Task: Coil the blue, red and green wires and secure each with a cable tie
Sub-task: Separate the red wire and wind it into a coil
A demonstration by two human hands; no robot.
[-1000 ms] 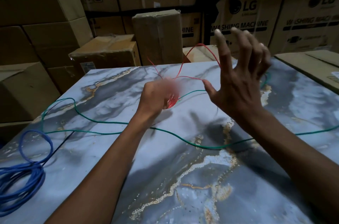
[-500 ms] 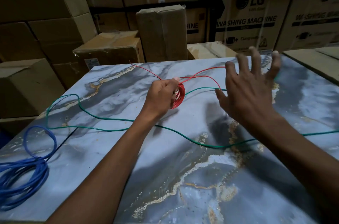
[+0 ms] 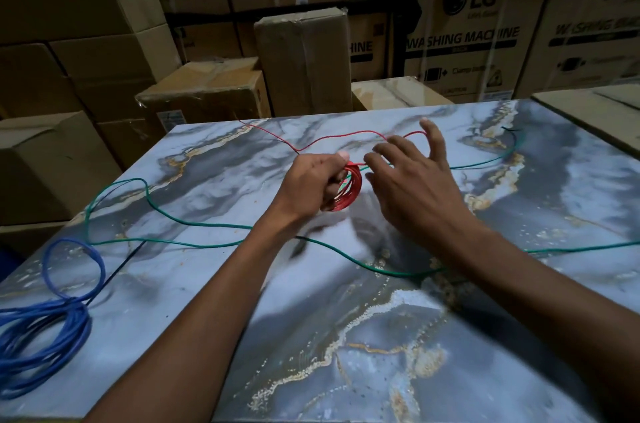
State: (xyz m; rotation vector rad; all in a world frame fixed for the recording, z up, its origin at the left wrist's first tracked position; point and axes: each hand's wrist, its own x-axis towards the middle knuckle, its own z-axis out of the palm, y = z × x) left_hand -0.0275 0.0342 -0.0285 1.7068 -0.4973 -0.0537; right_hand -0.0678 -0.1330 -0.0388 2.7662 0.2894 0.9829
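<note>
My left hand (image 3: 313, 182) grips a small coil of red wire (image 3: 350, 190) above the middle of the marble table. The loose red end trails over the far part of the table and loops back to the coil. My right hand (image 3: 414, 185) hovers just right of the coil with fingers spread, the red strand running by its fingertips; it holds nothing I can see. A green wire (image 3: 194, 224) snakes uncoiled across the table from left to right, passing under both arms. A blue wire (image 3: 52, 336) lies in a loose bundle at the near left edge.
The marble-patterned table (image 3: 381, 336) fills the foreground. A thin black line (image 3: 114, 275) lies beside the blue bundle. Stacked cardboard boxes (image 3: 304, 59) stand close behind and to the left, and another box top (image 3: 595, 104) sits at the right.
My right hand has come down from a raised position and moved in toward the coil. The loose red strand now lies lower, along the table. My left hand keeps its grip on the coil.
</note>
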